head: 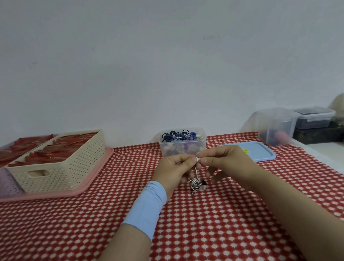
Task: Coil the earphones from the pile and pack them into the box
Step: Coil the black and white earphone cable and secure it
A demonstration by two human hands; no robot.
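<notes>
The earphones (195, 184), a thin black-and-white cord wound into a small round ball, hang on a short white strand just under both hands. The left hand (174, 167) and the right hand (223, 161) pinch its white end between curled fingertips. Just behind stands the clear plastic box (182, 148), on a red-and-white patterned cloth (195, 222).

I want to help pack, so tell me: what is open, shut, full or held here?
earphones: wound into a small bundle, cord end held up
left hand: pinches the cord
right hand: pinches the same cord
box: open, filled with coiled earphones
blue lid: off, lying flat beside the box
cream basket: open, full of red items
</notes>
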